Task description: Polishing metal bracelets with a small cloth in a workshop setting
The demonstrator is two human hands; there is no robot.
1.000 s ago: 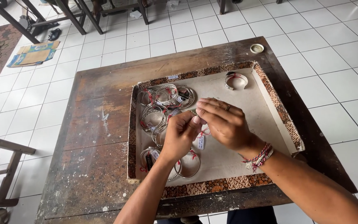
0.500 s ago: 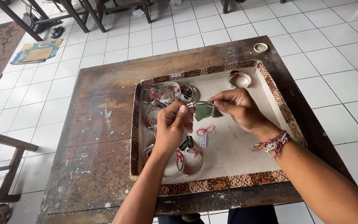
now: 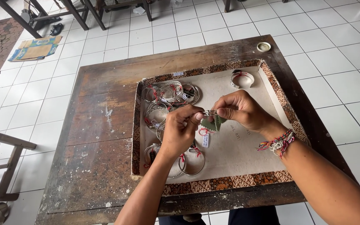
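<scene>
Basically a small silver ring (image 3: 210,112) sits pinched between both hands, held up above the middle of the tray (image 3: 278,89), with a scrap of green cloth (image 3: 213,123) hanging just under it. Left hand (image 3: 183,131) has thumb and forefinger closed narrow on the ring's left end, likely to steady it. Right hand (image 3: 240,110) pinches the other end and the cloth together, remaining fingers curled in; looks like the cloth is there for rubbing the metal, though the ring is too small to be sure of its shape. A braided bracelet (image 3: 278,142) is on the right wrist. Below the hands lies a white tag on red thread (image 3: 205,138). More bangles (image 3: 169,93) are heaped in the tray's far left corner, others (image 3: 190,162) near the left forearm, one bangle (image 3: 242,79) apart at far right. Tray rests on a worn wooden table (image 3: 101,137), a small round lid (image 3: 263,46) at its far corner
</scene>
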